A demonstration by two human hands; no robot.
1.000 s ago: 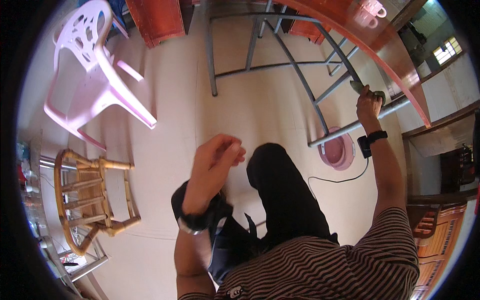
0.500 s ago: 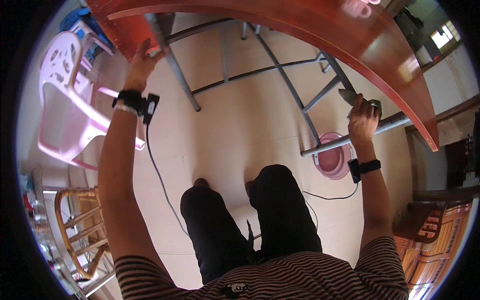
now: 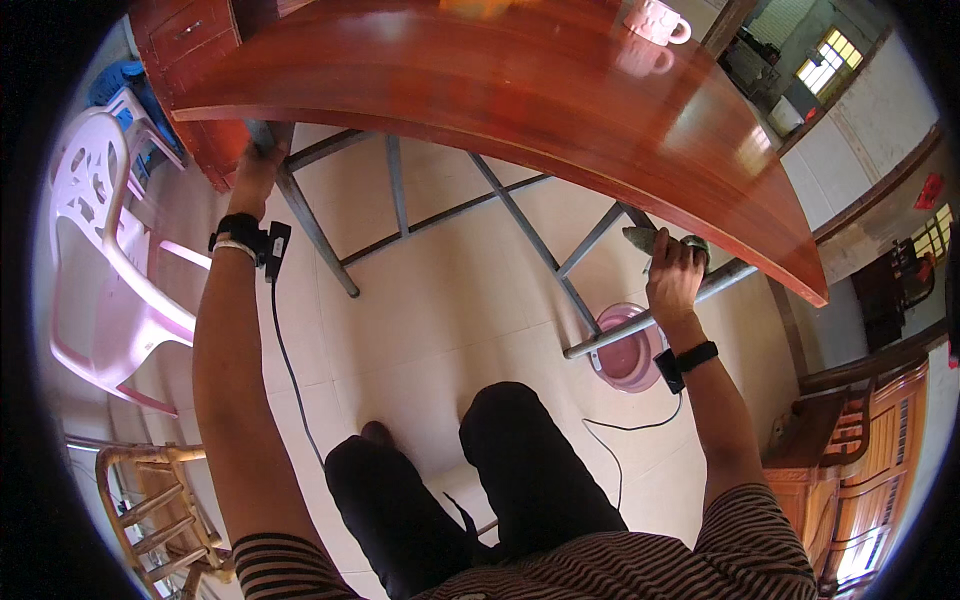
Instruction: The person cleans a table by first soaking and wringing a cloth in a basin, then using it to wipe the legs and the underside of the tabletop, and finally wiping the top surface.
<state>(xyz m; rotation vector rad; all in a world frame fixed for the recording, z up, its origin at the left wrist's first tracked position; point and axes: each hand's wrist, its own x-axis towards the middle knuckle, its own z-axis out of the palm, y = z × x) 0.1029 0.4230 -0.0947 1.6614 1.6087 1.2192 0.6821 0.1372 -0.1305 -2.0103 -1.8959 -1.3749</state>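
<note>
The right hand (image 3: pixel 676 275) is wrapped around a rumpled grey-green cloth (image 3: pixel 639 240) beside the round tubes of the metal frame (image 3: pixel 321 236), below the right end of the table (image 3: pixel 470 85). The left hand (image 3: pixel 258 174) is at the frame's left leg; its fingers are partly hidden, so I can't tell whether they grip. The red-brown tabletop is glossy, bearing a pale pink mug (image 3: pixel 652 22) at far right. A round pink plastic basin (image 3: pixel 632 368) sits beneath the frame; left stands a smooth lilac chair (image 3: pixel 108 262) with a pierced back, near left a knobbly bamboo chair (image 3: pixel 157 508).
</note>
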